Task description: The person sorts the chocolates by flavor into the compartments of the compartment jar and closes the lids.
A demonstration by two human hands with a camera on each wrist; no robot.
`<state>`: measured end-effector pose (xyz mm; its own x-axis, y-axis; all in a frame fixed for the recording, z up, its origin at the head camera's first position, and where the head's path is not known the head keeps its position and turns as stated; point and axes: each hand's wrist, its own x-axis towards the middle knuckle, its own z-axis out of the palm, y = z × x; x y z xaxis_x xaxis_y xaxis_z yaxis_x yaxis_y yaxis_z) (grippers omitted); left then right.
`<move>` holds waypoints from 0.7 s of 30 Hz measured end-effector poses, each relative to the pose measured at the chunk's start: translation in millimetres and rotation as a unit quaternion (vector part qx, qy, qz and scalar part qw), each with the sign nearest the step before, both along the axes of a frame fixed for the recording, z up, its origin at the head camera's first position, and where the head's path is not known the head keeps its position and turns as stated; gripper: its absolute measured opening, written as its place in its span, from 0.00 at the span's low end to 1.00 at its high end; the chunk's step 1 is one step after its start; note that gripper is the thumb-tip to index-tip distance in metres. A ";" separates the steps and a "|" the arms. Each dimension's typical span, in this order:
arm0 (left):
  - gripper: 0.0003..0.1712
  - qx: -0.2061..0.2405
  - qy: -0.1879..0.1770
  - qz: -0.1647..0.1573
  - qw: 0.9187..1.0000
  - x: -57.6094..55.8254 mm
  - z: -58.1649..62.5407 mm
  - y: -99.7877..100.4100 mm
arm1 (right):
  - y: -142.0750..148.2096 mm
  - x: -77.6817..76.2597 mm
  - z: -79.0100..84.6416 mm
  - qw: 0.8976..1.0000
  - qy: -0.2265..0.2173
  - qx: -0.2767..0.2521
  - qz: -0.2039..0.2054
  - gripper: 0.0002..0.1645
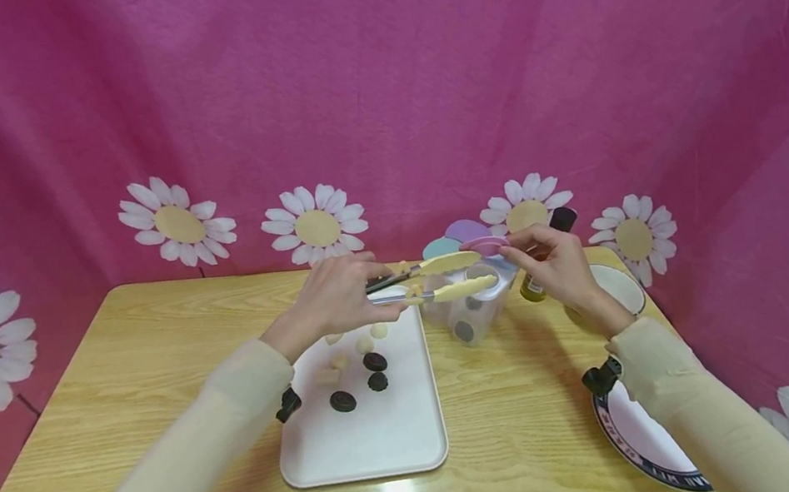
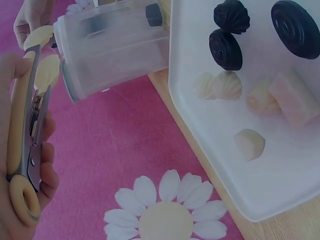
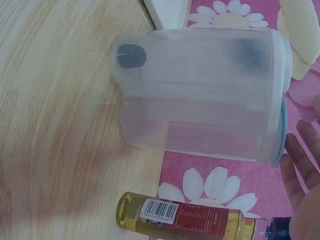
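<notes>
My left hand [image 1: 334, 301] grips a pair of tongs [image 1: 465, 290] with cream-coloured tips, held level over the mouth of a translucent container [image 1: 469, 321]. At that mouth, my right hand [image 1: 556, 261] pinches a raised pink lid [image 1: 487, 246] by its edge. Teal [image 1: 440, 247] and purple [image 1: 466, 230] lids stand behind it. A dark piece [image 3: 131, 56] lies at the container's bottom; a blurred dark shape [image 3: 252, 54] shows near its top. Whether the tongs' tips hold anything cannot be seen clearly. Below the left hand, a white tray [image 1: 363, 456] bears dark moulded pieces [image 1: 343, 402] and pale ones [image 2: 250, 145].
Right of the container stands a bottle [image 3: 190, 217] with a red label and black cap. A round white dish [image 1: 620, 286] sits behind the right wrist. Under the right forearm is a dark-rimmed plate [image 1: 649, 441]. A pink flowered cloth [image 1: 374, 97] hangs behind the table.
</notes>
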<state>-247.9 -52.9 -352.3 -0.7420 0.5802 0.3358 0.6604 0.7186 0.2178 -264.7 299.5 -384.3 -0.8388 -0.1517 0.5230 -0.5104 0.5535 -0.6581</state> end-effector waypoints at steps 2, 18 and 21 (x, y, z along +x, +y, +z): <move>0.29 -0.002 -0.005 0.003 1.000 -0.1 0.1 -0.6 | -0.4 0.2 0.8 1.000 -0.003 0.001 0.000 0.09; 0.30 -0.001 -0.035 0.030 0.999 29.7 -10.3 -58.4 | -0.8 1.2 2.8 1.000 -0.025 0.002 -0.010 0.11; 0.29 -0.006 -0.024 0.031 0.999 39.5 -17.8 -75.4 | 0.0 1.0 2.7 1.000 -0.028 0.003 -0.010 0.11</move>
<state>-208.5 -128.3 -370.1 -0.7913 0.5368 0.2928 0.6041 0.7602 0.2390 -263.7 299.5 -381.6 -0.8692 -0.1388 0.4745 -0.4625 0.5675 -0.6812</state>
